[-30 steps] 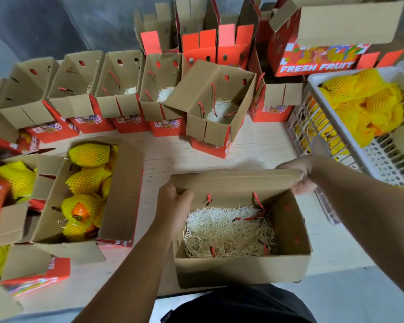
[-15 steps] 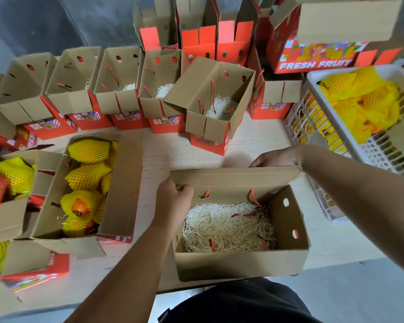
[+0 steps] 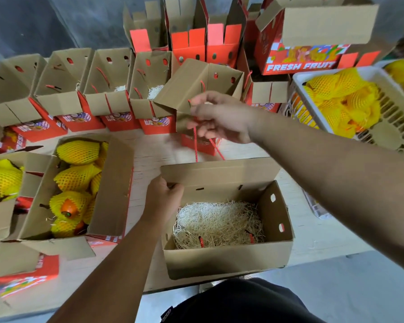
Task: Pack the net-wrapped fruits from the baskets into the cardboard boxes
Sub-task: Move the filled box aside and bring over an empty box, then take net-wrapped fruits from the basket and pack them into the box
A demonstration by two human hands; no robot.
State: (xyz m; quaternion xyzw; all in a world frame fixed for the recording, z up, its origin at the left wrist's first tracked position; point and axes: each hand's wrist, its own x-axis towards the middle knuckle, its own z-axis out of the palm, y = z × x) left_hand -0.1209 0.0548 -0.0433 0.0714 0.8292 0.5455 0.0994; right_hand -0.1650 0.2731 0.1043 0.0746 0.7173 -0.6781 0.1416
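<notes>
An open cardboard box [image 3: 229, 259] lined with pale shredded paper [image 3: 217, 222] stands at the table's near edge. My left hand [image 3: 163, 199] grips its back left corner at the flap. Above and behind the box, my right hand [image 3: 222, 117] is raised and pinches a red cord handle [image 3: 195, 148] that hangs down to the box's back flap. Net-wrapped yellow fruits [image 3: 345, 99] fill a white slatted basket [image 3: 401, 122] at the right. To the left, another box [image 3: 112, 183] holds several net-wrapped fruits [image 3: 77, 151].
A row of open boxes [image 3: 107, 73] with paper lining runs along the back; one tilted box [image 3: 187, 78] sits just behind my right hand. Red "FRESH FRUIT" cartons [image 3: 301, 64] are stacked at the back right. More filled boxes [image 3: 2, 176] crowd the far left.
My right hand left the box's back flap, rose and now pulls the red cord handles up out of the box. My left hand kept its grip on the corner.
</notes>
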